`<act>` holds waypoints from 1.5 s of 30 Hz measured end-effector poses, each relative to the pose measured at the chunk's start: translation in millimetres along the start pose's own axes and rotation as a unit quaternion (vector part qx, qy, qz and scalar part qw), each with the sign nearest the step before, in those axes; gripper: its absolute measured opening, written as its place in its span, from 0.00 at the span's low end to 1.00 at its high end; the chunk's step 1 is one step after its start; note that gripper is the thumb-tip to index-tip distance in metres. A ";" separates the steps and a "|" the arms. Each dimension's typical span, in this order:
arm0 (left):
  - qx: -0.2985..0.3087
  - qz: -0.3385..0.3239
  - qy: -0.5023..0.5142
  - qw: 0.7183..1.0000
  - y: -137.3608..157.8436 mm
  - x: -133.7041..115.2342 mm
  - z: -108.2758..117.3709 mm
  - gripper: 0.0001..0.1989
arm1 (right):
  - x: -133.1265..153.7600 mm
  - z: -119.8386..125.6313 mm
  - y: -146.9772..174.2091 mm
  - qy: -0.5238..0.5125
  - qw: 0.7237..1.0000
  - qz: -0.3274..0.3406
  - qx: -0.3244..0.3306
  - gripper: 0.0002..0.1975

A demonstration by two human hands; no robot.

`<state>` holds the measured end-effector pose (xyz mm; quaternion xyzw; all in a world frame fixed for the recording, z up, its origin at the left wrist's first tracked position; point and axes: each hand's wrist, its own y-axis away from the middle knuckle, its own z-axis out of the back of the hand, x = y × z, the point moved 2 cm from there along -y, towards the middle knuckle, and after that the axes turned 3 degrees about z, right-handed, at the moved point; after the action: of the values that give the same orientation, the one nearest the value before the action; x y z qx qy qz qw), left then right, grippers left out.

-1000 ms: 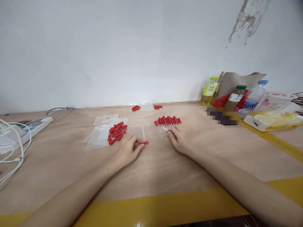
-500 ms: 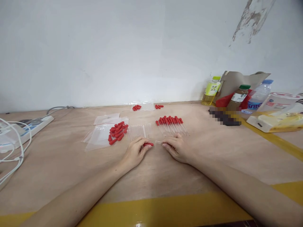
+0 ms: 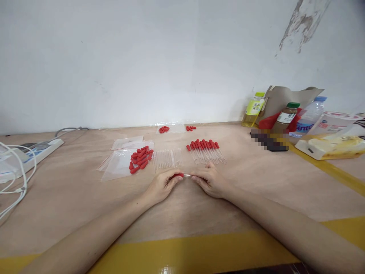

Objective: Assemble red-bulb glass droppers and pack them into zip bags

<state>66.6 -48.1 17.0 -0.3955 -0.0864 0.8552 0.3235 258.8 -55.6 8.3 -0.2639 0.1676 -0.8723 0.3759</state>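
Between finger and thumb, my left hand (image 3: 164,185) pinches a red rubber bulb (image 3: 181,175), most of it hidden by the fingers. My right hand (image 3: 210,182) grips a clear glass tube (image 3: 187,175), whose end meets the bulb's mouth. Just beyond my left hand lies a row of bare glass tubes (image 3: 168,158). Past my right hand rest several droppers (image 3: 205,148), side by side with red bulbs on their far ends. A heap of loose red bulbs (image 3: 142,158) sits on clear plastic bags (image 3: 115,167) to the left.
Two small groups of red bulbs (image 3: 164,129) lie near the wall, one on a plastic bag. A power strip (image 3: 42,154) with white cables is at left. At right stand a tea bottle (image 3: 253,109), a green-capped bottle (image 3: 286,117), a water bottle (image 3: 312,116) and a tissue pack (image 3: 330,146).
The gap between my hands has closed: the glass tube in my right hand has come left to the red bulb in my left hand, and their ends now touch.
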 end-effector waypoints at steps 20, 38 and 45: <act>0.030 -0.076 -0.088 0.993 3.2 -4.4 -1.4 0.09 | 8.3 3.6 -2.3 0.140 0.988 0.051 0.028 0.12; 0.058 -0.103 -0.098 0.988 2.7 -0.6 -2.7 0.08 | 17.7 -8.4 -8.6 0.056 0.998 -0.001 0.034 0.14; 0.023 -0.129 -0.119 0.984 -3.3 7.2 8.1 0.08 | 20.3 5.8 -10.9 0.125 0.991 0.001 0.045 0.15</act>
<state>58.8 -40.2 19.2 -0.2683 -0.1548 0.8490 0.4281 244.3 -64.1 25.2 -0.1356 0.1740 -0.9046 0.3647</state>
